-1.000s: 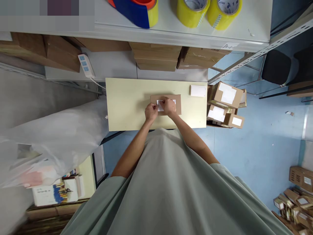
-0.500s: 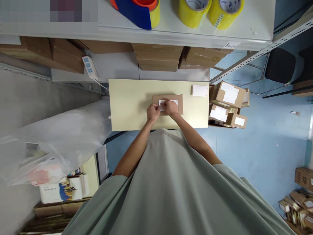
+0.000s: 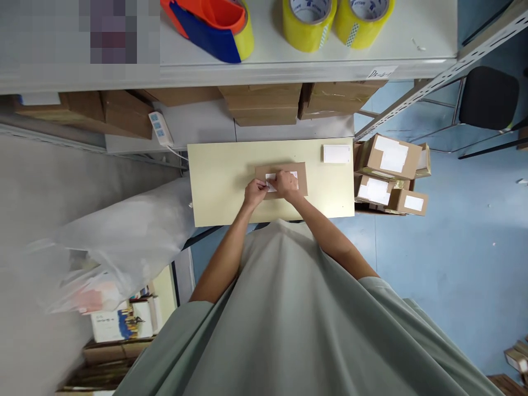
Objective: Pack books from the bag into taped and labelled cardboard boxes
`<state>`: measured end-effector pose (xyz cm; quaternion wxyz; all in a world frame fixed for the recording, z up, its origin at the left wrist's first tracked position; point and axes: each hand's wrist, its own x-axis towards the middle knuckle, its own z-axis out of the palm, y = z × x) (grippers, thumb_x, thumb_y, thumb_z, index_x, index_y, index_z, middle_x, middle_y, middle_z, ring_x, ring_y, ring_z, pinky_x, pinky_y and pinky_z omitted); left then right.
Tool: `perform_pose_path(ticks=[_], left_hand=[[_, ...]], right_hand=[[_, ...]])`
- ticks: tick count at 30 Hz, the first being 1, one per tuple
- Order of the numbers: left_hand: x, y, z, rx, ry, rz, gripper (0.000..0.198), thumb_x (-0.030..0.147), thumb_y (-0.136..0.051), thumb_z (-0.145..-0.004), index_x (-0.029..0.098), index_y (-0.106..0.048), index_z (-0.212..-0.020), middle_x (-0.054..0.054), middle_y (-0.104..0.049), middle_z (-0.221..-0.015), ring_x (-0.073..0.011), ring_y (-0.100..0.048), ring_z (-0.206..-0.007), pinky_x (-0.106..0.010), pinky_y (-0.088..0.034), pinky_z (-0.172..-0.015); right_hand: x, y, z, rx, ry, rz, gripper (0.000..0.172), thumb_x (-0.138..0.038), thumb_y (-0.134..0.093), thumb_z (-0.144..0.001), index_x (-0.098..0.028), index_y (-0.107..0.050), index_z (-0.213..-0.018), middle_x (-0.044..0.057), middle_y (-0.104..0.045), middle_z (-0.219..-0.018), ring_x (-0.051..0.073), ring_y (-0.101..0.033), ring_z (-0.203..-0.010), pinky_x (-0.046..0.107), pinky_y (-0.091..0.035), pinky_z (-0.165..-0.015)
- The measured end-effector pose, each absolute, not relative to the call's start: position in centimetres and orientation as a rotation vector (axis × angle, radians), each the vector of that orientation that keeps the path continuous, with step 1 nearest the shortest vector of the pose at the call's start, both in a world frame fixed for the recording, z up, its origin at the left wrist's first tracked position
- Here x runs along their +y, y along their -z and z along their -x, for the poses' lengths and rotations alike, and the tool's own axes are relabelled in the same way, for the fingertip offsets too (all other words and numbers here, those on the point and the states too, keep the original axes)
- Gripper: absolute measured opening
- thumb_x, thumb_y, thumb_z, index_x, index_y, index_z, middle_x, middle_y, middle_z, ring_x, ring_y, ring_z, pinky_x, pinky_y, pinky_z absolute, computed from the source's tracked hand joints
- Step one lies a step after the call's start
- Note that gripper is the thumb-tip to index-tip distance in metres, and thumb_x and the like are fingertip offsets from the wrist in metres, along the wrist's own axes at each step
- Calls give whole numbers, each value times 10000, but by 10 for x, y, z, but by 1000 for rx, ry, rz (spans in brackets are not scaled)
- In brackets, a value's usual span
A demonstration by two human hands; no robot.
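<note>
Under both hands' fingertips (image 3: 275, 179), label (image 3: 293, 175) on box (image 3: 303, 181).

My right hand (image 3: 286, 185) covers the middle of the white label (image 3: 293, 175) on the brown box (image 3: 303, 186), my left hand (image 3: 255, 193) its left end; whether my fingers (image 3: 264, 186) pinch or press is too small to tell, perhaps a pinch. The top edge cuts off the tape dispenser (image 3: 206, 25) and both yellow tape rolls (image 3: 307, 27).
</note>
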<state>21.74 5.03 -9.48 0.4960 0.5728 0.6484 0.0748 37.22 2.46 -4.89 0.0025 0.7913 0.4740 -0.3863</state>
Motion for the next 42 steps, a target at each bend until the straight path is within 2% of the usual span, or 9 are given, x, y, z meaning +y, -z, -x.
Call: perform_pose_path(ticks=[6,12,18,23,26,30,34,37,42], left_hand=[[52,100,-209,1532,-223,-1274,339,211,-927,-656,215,-681,-890,-18,-725,-888,-220,-714,-876,-370,-608,-888],[50,92,-205,1490,-179,-1345,379,220,-935,-647,215,-688,-934,5,-683,-846,-202,-671,-837,-350,-575,-842],[53,90,-206,1531,-152,-1362,375,229,-930,-637,217,-695,-929,7,-677,-822,-200,-652,-804,-325,-531,-754],[47,90,-210,1555,-183,-1286,496,270,-1010,-574,211,-710,-965,7,-672,-834,-198,-650,-789,-330,-535,-737],[36,90,-217,1629,-255,-1238,541,285,-1029,-575,213,-690,-991,22,-643,-837,-187,-643,-799,-324,-545,-764],[17,90,-223,1878,-313,-1176,584,310,-1025,-640,229,-607,-1040,34,-600,-871,-198,-677,-881,-331,-568,-850],[-2,87,-225,1952,-208,-1178,767,417,-1072,-603,226,-571,-1151,-61,-692,-1080,-265,-734,-1061,-371,-585,-926],[-21,85,-229,1801,-145,-1227,826,488,-1098,-543,218,-618,-1159,-132,-757,-1158,-322,-756,-1158,-408,-589,-977],[-70,81,-245,1581,-154,-1176,745,621,-1042,-596,202,-723,-1123,-146,-842,-1073,-362,-795,-1160,-447,-599,-1001]], right_hand=[[-18,49,-396,1406,1312,-2486,274,-487,-728,-1073,-234,-777,-1165,130,-845,-1229,307,-790,-1171,378,-601,-973],[-68,46,-451,1186,1399,-2745,214,-466,-669,-1117,-263,-729,-1077,48,-856,-961,239,-794,-955,334,-572,-879],[-43,52,-472,1344,1297,-2662,250,-482,-708,-1087,-236,-754,-1095,140,-840,-1174,323,-783,-1114,383,-587,-920],[-2,61,-481,1398,1304,-2669,461,-635,-542,-1145,-225,-745,-1085,181,-819,-1185,364,-772,-1147,444,-595,-977],[-2,64,-486,1420,1309,-2679,441,-636,-525,-1151,-235,-706,-1126,174,-814,-1213,365,-766,-1167,455,-592,-996],[-32,65,-493,1374,1317,-2719,415,-597,-612,-1125,-218,-617,-1293,184,-798,-1287,367,-757,-1213,462,-588,-1020],[-80,65,-501,1328,1392,-2763,426,-547,-639,-1116,-215,-573,-1375,176,-768,-1387,334,-740,-1293,430,-579,-1055],[-118,68,-507,1240,1448,-2834,435,-526,-649,-1112,-218,-573,-1409,157,-761,-1436,298,-738,-1320,395,-570,-1064],[-177,79,-510,1140,1563,-2948,400,-551,-603,-1138,-206,-636,-1339,147,-797,-1401,243,-798,-1204,342,-570,-1036]])
